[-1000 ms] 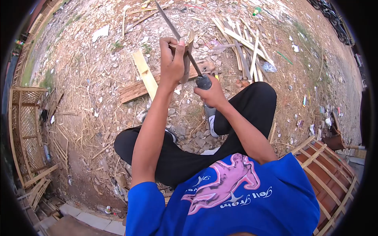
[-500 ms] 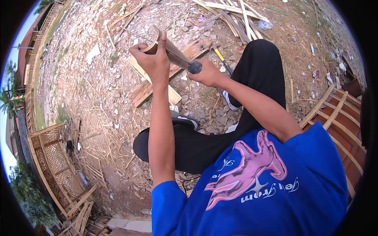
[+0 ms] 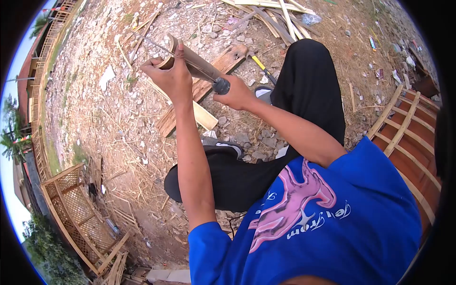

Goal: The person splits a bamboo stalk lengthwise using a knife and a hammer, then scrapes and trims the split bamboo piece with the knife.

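Note:
My left hand (image 3: 171,78) is closed on the far end of a split bamboo piece (image 3: 197,61), with the thumb over its edge. In my right hand (image 3: 236,92) is the dark handle (image 3: 221,86) of a long thin blade (image 3: 154,43). The blade runs along the bamboo piece and sticks out past my left hand. Below them on the ground lies a thick wooden block (image 3: 232,58), and a pale plank (image 3: 204,116) lies beside it. A hammer (image 3: 261,66) with a yellow and black handle rests by the block, near my foot.
Wooden strips (image 3: 287,21) lie piled at the top, with a plastic bag (image 3: 311,19) beside them. A lattice panel (image 3: 78,216) stands at the lower left. A slatted wooden frame (image 3: 403,128) is at the right. Stones and straw cover the ground.
Both hands have moved left, and the blade and bamboo piece have turned from steep to a flatter slant. The view has shifted, and the hammer now shows.

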The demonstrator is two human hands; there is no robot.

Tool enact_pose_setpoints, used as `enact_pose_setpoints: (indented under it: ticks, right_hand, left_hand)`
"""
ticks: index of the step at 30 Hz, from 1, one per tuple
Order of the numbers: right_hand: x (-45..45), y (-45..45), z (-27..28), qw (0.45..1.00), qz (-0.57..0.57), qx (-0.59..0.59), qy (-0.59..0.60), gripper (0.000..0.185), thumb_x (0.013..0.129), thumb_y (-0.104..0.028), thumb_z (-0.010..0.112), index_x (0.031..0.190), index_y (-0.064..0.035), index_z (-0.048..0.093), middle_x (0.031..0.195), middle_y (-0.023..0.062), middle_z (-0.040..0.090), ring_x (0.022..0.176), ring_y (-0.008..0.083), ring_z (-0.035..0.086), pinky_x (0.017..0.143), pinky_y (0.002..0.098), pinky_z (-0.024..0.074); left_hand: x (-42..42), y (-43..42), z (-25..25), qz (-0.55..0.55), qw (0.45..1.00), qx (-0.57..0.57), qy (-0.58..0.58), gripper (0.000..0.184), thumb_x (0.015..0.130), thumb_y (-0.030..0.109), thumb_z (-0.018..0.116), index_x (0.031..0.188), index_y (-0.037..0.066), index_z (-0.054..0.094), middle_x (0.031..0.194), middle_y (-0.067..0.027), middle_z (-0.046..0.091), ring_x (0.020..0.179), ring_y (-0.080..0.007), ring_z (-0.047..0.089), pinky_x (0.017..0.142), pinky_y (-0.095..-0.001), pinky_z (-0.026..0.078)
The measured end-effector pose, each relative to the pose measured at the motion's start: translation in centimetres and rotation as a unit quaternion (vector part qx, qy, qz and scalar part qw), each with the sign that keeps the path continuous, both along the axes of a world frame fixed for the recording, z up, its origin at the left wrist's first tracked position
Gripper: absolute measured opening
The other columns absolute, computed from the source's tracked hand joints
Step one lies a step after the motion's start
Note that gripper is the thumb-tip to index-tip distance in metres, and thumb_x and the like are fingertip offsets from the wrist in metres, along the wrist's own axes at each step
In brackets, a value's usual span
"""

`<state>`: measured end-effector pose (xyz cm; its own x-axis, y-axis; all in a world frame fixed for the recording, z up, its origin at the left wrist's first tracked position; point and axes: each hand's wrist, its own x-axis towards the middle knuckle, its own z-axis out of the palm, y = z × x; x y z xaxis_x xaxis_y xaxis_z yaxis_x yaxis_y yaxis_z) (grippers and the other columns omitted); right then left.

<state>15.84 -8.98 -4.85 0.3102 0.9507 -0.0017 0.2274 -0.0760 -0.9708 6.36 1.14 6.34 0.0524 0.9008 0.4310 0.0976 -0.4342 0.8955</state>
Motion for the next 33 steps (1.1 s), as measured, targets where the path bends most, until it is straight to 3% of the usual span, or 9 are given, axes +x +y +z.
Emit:
enact_pose_setpoints:
  ticks: [2, 3, 5, 8, 12, 15, 19, 22, 33]
  right_hand:
    - [0.6, -1.3, 1.5, 0.999, 0.014, -0.042, -0.004, 0.038, 0.071, -0.027, 0.077, 0.096, -0.0010, 0.067, 0.084, 0.0148, 0.069, 0.076, 0.0269, 0.066, 0.076, 0.0380, 0.0518]
    - [1.1, -2.3, 2.5, 0.996, 0.031, -0.072, 0.047, 0.037, 0.071, -0.027, 0.076, 0.095, -0.0007, 0.067, 0.083, 0.0141, 0.069, 0.078, 0.0263, 0.066, 0.077, 0.0378, 0.0510]
    - [2.0, -3.5, 3.6, 0.992, 0.038, -0.113, 0.030, 0.034, 0.073, -0.026, 0.075, 0.093, -0.0003, 0.068, 0.082, 0.0140, 0.069, 0.077, 0.0249, 0.066, 0.076, 0.0373, 0.0509]
    - [2.1, -5.3, 1.8, 0.989, 0.047, -0.138, 0.007, 0.033, 0.074, -0.026, 0.075, 0.091, 0.0003, 0.068, 0.080, 0.0140, 0.068, 0.075, 0.0244, 0.066, 0.074, 0.0374, 0.0508]
    - [3.6, -3.9, -2.4, 0.987, 0.089, -0.131, -0.016, 0.033, 0.074, -0.027, 0.075, 0.089, 0.0009, 0.067, 0.078, 0.0143, 0.068, 0.072, 0.0252, 0.065, 0.073, 0.0386, 0.0511]
    - [2.4, -1.8, -2.3, 0.989, 0.107, -0.094, -0.027, 0.036, 0.073, -0.030, 0.076, 0.088, 0.0006, 0.067, 0.080, 0.0164, 0.069, 0.073, 0.0280, 0.065, 0.072, 0.0399, 0.0517]
    - [0.7, 0.2, -2.4, 0.991, 0.091, -0.078, -0.063, 0.040, 0.071, -0.034, 0.077, 0.092, -0.0006, 0.067, 0.085, 0.0185, 0.070, 0.079, 0.0329, 0.068, 0.075, 0.0410, 0.0529]
    - [-0.8, 0.3, -2.8, 0.995, 0.051, -0.001, -0.087, 0.035, 0.069, -0.028, 0.075, 0.089, -0.0015, 0.065, 0.077, 0.0177, 0.066, 0.072, 0.0338, 0.066, 0.071, 0.0414, 0.0514]
    - [-1.0, 0.3, -5.0, 0.995, 0.031, 0.002, -0.100, 0.043, 0.069, -0.030, 0.077, 0.102, -0.0036, 0.066, 0.083, 0.0206, 0.069, 0.080, 0.0368, 0.068, 0.075, 0.0421, 0.0536]
  left_hand:
    - [0.5, 0.6, -0.7, 0.006, 0.998, 0.034, 0.042, 0.054, 0.083, 0.028, 0.084, 0.096, 0.006, 0.035, 0.091, -0.0049, 0.039, 0.078, -0.0137, 0.048, 0.070, -0.0247, 0.042]
    - [0.3, 0.9, -1.8, 0.004, 0.997, 0.053, 0.058, 0.055, 0.083, 0.029, 0.083, 0.098, 0.006, 0.035, 0.092, -0.0050, 0.039, 0.079, -0.0136, 0.048, 0.071, -0.0253, 0.043]
    - [0.9, -0.9, -1.6, -0.034, 0.999, 0.005, 0.023, 0.057, 0.083, 0.032, 0.083, 0.100, 0.005, 0.036, 0.095, -0.0048, 0.037, 0.084, -0.0142, 0.044, 0.079, -0.0270, 0.042]
    - [0.3, -3.1, -1.7, -0.026, 0.997, 0.037, 0.055, 0.058, 0.083, 0.033, 0.083, 0.100, 0.004, 0.036, 0.096, -0.0052, 0.036, 0.087, -0.0149, 0.042, 0.080, -0.0264, 0.040]
    - [0.3, -3.1, -3.6, 0.029, 0.984, 0.126, 0.119, 0.057, 0.082, 0.030, 0.084, 0.099, 0.005, 0.035, 0.097, -0.0068, 0.037, 0.086, -0.0150, 0.043, 0.078, -0.0263, 0.040]
    - [-1.1, -1.8, -3.4, 0.044, 0.997, 0.061, 0.027, 0.058, 0.081, 0.031, 0.085, 0.094, 0.003, 0.036, 0.093, -0.0066, 0.037, 0.084, -0.0164, 0.044, 0.074, -0.0292, 0.042]
    - [-3.1, -0.4, -1.9, 0.045, 0.997, 0.000, -0.056, 0.059, 0.082, 0.026, 0.084, 0.097, 0.006, 0.031, 0.089, -0.0042, 0.040, 0.074, -0.0131, 0.049, 0.066, -0.0223, 0.044]
    - [-4.3, 0.1, -2.3, 0.105, 0.994, 0.013, -0.019, 0.058, 0.082, 0.027, 0.084, 0.096, 0.007, 0.031, 0.087, -0.0038, 0.041, 0.072, -0.0120, 0.049, 0.066, -0.0215, 0.043]
    - [-4.2, -0.3, -3.0, 0.100, 0.994, 0.021, -0.042, 0.059, 0.080, 0.028, 0.086, 0.092, 0.009, 0.032, 0.086, -0.0010, 0.036, 0.073, -0.0113, 0.044, 0.067, -0.0213, 0.041]
